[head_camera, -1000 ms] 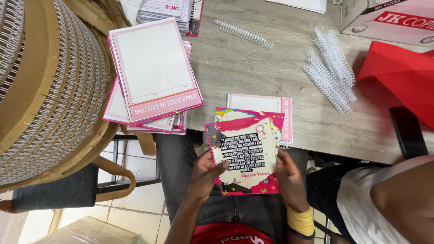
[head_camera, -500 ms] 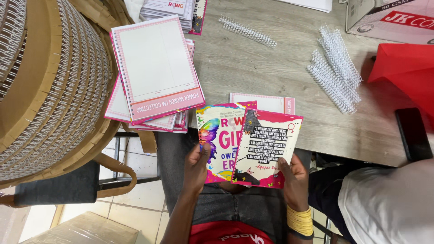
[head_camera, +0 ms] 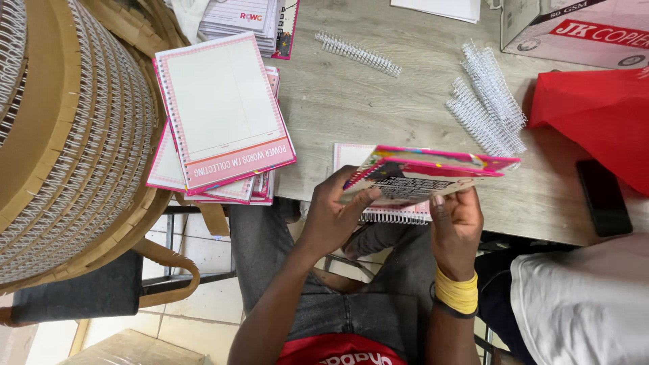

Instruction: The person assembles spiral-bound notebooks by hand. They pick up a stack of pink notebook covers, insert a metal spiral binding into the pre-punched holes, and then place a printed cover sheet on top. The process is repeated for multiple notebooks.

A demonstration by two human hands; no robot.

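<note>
Both my hands hold a colourful pink-edged booklet (head_camera: 426, 172) tilted almost flat, just above the table's near edge. My left hand (head_camera: 334, 216) grips its left side with fingers under the cover. My right hand (head_camera: 456, 226), with yellow bands on the wrist, holds its lower right side. Under the booklet a spiral-bound pink-bordered pad (head_camera: 385, 213) lies at the table edge.
A stack of pink-bordered spiral pads (head_camera: 220, 122) overhangs the wooden table (head_camera: 378, 101) at left. Loose white binding coils (head_camera: 490, 94) and one single coil (head_camera: 358, 53) lie further back. A red bag (head_camera: 595, 115), a black phone (head_camera: 602, 196), a cardboard box (head_camera: 574, 27) and a large spool of wire coil (head_camera: 61, 135) surround me.
The booklet was held upright and facing me, then opened; now it is tipped flat and raised over the table edge, with both hands shifted up.
</note>
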